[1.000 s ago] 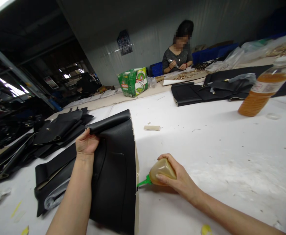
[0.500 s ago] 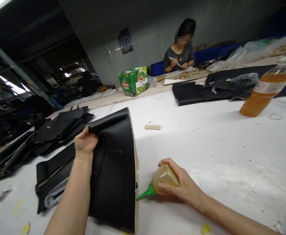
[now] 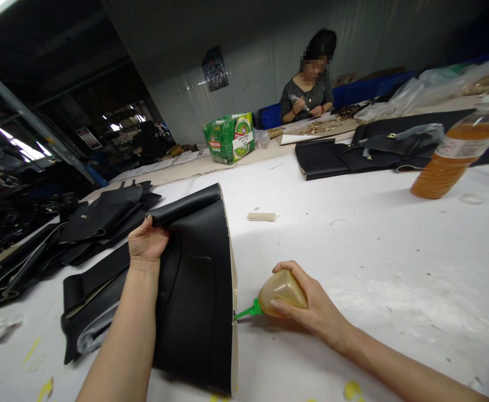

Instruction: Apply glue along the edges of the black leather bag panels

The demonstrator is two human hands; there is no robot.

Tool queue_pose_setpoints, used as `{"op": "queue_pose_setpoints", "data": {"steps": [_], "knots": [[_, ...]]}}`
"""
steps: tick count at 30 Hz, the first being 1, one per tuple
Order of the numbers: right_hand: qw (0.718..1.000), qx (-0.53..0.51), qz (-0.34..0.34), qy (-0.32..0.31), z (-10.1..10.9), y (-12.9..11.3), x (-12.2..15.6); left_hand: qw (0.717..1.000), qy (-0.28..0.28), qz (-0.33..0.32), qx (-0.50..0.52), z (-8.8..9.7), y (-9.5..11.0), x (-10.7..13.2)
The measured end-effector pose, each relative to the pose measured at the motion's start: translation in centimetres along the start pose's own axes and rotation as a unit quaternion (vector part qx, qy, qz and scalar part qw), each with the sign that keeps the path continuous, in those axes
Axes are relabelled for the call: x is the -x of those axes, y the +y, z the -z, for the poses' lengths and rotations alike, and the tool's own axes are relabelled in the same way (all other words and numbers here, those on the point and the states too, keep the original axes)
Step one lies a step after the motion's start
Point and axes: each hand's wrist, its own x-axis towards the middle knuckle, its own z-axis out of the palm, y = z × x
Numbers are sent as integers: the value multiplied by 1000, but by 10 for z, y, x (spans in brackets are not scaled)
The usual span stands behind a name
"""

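Observation:
My left hand (image 3: 148, 241) is closed on the rolled upper part of a black leather panel (image 3: 202, 301), which has stitched outlines and a pale raw edge along its right side. In my right hand (image 3: 307, 304) is a squeeze bottle (image 3: 283, 291) of amber liquid, lying tilted with its green nozzle (image 3: 249, 309) pointing left. The nozzle tip is at the panel's pale edge, about two thirds of the way down. Another folded black leather piece (image 3: 95, 296) with clear plastic on it lies under and left of my left forearm.
Black leather pieces (image 3: 105, 215) are piled at the left. A plastic bottle of orange-brown liquid (image 3: 457, 151) stands at the right near more black leather (image 3: 323, 159). Farther back are a green carton (image 3: 228, 139) and a seated person (image 3: 307, 92). A small beige strip (image 3: 261, 216) lies mid-table.
My right hand has moved the squeeze bottle upward along the panel's pale edge, away from me. My left hand and the panel stay nearly in place.

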Motion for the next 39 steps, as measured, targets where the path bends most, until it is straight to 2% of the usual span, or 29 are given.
{"op": "queue_pose_setpoints", "data": {"steps": [4,7,13,18,23,28,29,32,34,39], "knots": [[999,31,11,-15,0,1,1,1000,2,0,-2,1,1,0],[999,16,5,-30,0,1,2,1000,3,-1,-4,1,1,0],[999,36,21,-2,0,2,-2,1000,6,-2,-6,-1,1,1],[997,-14,-12,-73,-2,3,2,1000,5,-3,-4,-2,6,1],[1000,15,4,-14,-4,1,2,1000,9,-1,-3,-3,10,0],[992,-60,-41,-108,-7,1,6,1000,5,4,-1,-4,15,1],[992,-70,-42,-101,-7,2,5,1000,4,2,0,-4,16,1],[998,-58,-23,-17,-4,2,-1,1000,4,0,3,-4,18,2],[999,-34,-14,17,-3,2,-6,1000,4,1,2,-4,18,2],[1000,25,4,0,-5,4,-4,1000,-1,-3,4,-4,19,2]]}}
